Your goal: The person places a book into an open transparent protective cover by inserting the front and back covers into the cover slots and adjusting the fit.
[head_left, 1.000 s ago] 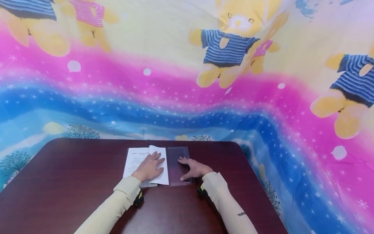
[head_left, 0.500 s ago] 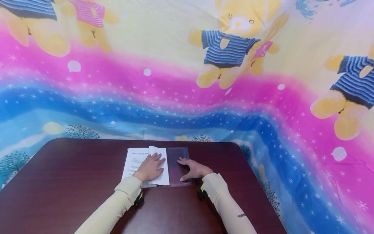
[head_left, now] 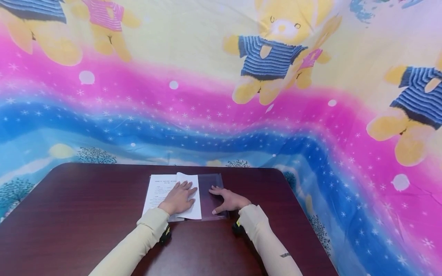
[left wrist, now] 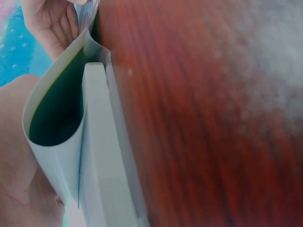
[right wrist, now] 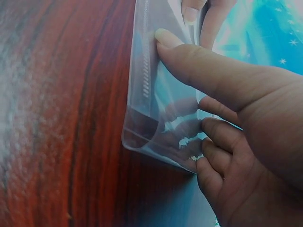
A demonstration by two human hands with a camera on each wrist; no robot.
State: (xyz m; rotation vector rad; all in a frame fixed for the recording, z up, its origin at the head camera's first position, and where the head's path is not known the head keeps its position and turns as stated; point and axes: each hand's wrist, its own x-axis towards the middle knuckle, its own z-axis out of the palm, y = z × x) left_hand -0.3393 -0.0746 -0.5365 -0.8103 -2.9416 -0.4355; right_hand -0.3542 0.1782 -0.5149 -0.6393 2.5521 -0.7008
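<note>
My left hand (head_left: 178, 197) lies flat, fingers spread, on a white sheet (head_left: 195, 211) that overlaps a book with a printed page (head_left: 159, 193). In the left wrist view this sheet (left wrist: 52, 156) bows up in a loop with a green inner side, beside the thick page block (left wrist: 106, 151). A clear plastic book cover (head_left: 208, 203) extends to the right from under the sheet. My right hand (head_left: 233, 199) touches it with spread fingers. In the right wrist view the thumb (right wrist: 184, 54) rests on the clear film (right wrist: 180, 104), and the other fingertips touch its far part; the film's near corner curls.
The dark red-brown table (head_left: 86, 214) carries the book near its far edge. Behind it hangs a printed cloth (head_left: 207, 96) with bears and snowflakes. A small black device (head_left: 165, 234) sits under the left wrist, another black device (head_left: 238, 227) under the right.
The white sheet under my left hand has slid slightly to the right over the clear plastic, the hand moving with it. My right hand has stayed almost in place.
</note>
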